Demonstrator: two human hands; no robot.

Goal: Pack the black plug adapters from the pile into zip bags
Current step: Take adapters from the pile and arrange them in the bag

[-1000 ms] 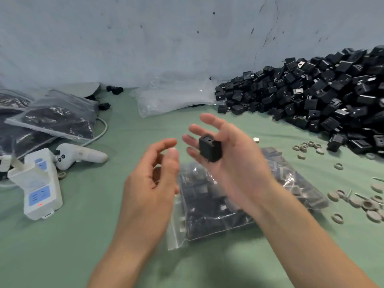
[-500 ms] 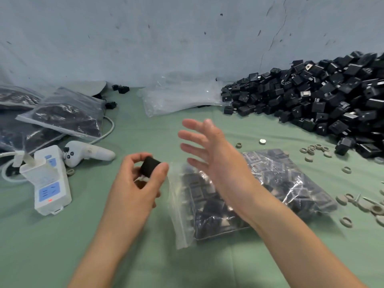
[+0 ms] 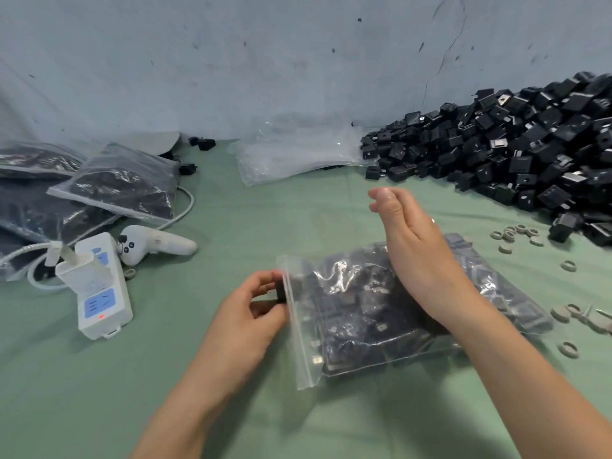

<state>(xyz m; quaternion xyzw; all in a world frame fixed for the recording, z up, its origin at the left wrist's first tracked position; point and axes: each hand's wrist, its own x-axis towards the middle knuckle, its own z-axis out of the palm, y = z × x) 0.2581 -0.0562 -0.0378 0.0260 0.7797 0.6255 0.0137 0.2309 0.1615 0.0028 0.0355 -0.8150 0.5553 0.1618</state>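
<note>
Head view: the left hand (image 3: 255, 314) pinches a small black plug adapter (image 3: 280, 290) at the mouth of a clear plastic zip bag (image 3: 361, 303), the right hand (image 3: 409, 246) hovers above it, empty and straight-fingered, and the heaped pile of black adapters (image 3: 516, 154) lies beyond.

Left grip (image 3: 246, 313) and right grip (image 3: 407, 233) are bare, like both forearms (image 3: 530, 376); thumbnail trimmed short.

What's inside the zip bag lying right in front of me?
Through the clear zip bag, black plug adapters show, piled loosely. The right hand and its forearm cover the bag's middle, so what lies there, and the full count, cannot be seen.
</note>
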